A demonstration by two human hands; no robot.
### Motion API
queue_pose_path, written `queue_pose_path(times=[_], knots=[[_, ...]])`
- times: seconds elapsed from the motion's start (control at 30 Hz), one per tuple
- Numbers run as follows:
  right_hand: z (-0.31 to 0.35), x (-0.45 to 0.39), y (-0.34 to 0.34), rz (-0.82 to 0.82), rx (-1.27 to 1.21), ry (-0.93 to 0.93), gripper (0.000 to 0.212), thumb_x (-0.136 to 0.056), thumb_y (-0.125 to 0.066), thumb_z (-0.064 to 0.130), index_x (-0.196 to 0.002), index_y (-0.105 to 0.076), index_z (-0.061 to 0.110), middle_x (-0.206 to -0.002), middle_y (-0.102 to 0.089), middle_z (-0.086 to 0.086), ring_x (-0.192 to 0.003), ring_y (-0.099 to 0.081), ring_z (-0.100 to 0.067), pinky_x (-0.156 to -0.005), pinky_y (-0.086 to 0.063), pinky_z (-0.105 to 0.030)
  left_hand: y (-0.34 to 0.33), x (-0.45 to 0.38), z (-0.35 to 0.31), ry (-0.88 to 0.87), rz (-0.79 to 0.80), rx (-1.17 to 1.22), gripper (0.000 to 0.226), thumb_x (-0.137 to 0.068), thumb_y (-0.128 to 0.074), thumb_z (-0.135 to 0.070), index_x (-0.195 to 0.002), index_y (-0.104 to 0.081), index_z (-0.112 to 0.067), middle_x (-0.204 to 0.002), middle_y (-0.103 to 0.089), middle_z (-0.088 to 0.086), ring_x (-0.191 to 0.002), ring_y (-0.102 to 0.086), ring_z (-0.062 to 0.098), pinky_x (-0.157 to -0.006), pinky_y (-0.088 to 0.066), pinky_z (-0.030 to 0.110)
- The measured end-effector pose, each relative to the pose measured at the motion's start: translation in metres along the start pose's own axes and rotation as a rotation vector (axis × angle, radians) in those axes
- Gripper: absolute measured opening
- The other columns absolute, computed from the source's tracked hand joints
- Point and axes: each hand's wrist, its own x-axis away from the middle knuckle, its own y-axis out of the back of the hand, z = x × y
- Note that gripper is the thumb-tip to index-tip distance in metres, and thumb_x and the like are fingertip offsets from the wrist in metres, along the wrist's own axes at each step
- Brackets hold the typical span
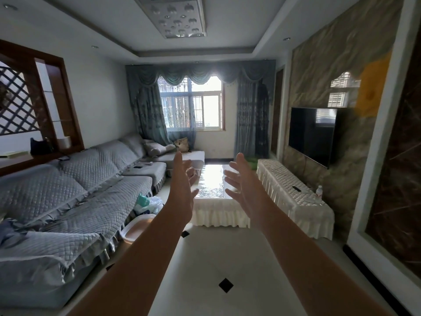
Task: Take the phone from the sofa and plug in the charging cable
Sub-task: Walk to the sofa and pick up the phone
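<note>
Grey quilted sofa (75, 192) is carrying a dark phone (138, 166) far off, while left hand (182, 185) and right hand (239, 181) are hovering empty, fingers spread apart.

Sofa (75, 201): grey quilted cloth cover, matt, frilled hem. Surface (211, 179): glossy top, strong glare; cream pleated cloth skirt. TV bench (293, 197): cream cloth, slight sheen. Floor (205, 265): smooth pale tile, black inlays. TV (312, 135): glossy black screen. Wall (330, 65) behind it: polished, stone-like. Partition frame (66, 96): dark varnished wood.

Head-height view down living room
</note>
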Motion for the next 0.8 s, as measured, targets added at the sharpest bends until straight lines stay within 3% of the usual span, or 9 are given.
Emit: queue_pose_path(times=[0.13,0.3,0.53,0.7,0.8], knots=[[-0.011,-0.041,-0.007,0.031,0.002,-0.020,0.068,-0.089,-0.035,0.059,-0.144,-0.035,0.019,-0.148,-0.043,-0.008,-0.135,-0.041,-0.022,-0.112,-0.033,-0.042,0.007,-0.041,0.015,-0.013,-0.061,-0.059,0.050,-0.088,-0.030,-0.068,-0.118,-0.052,-0.034,-0.125,-0.047,-0.007,-0.118,-0.044,0.014,-0.102,-0.028,0.044],[-0.028,-0.110,-0.013,0.096,-0.020,-0.037,0.067,-0.092,-0.033,0.054,-0.147,-0.029,0.016,-0.152,-0.037,-0.010,-0.138,-0.037,-0.024,-0.115,-0.028,-0.046,0.010,-0.110,0.030,-0.022,-0.075,-0.097,0.060,-0.090,-0.025,-0.067,-0.133,-0.047,-0.030,-0.142,-0.044,-0.002,-0.119,-0.042,0.013,-0.103,-0.026,0.045],[-0.060,-0.237,-0.018,0.153,-0.158,-0.079,0.062,-0.091,-0.037,0.054,-0.143,-0.037,0.021,-0.150,-0.040,-0.005,-0.136,-0.040,-0.023,-0.113,-0.029,-0.046,0.019,-0.208,0.044,-0.019,-0.177,-0.010,0.068,-0.091,-0.025,-0.064,-0.141,-0.042,-0.022,-0.151,-0.040,0.008,-0.134,-0.040,0.025,-0.110,-0.025,0.051],[-0.089,-0.305,-0.038,0.247,-0.187,-0.145,0.066,-0.088,-0.040,0.060,-0.141,-0.039,0.021,-0.136,-0.052,-0.004,-0.129,-0.046,-0.021,-0.111,-0.032,-0.044,0.043,-0.248,0.052,-0.021,-0.273,-0.028,0.071,-0.091,-0.023,-0.065,-0.145,-0.037,-0.021,-0.154,-0.036,0.007,-0.138,-0.037,0.024,-0.107,-0.025,0.048],[-0.099,-0.334,-0.055,0.296,-0.216,-0.163,0.062,-0.088,-0.042,0.059,-0.137,-0.044,0.021,-0.108,-0.063,0.007,-0.109,-0.057,-0.013,-0.103,-0.037,-0.040,0.068,-0.273,0.038,-0.091,-0.313,-0.137,0.073,-0.091,-0.021,-0.066,-0.147,-0.034,-0.022,-0.156,-0.033,0.004,-0.138,-0.036,0.022,-0.111,-0.021,0.050]])
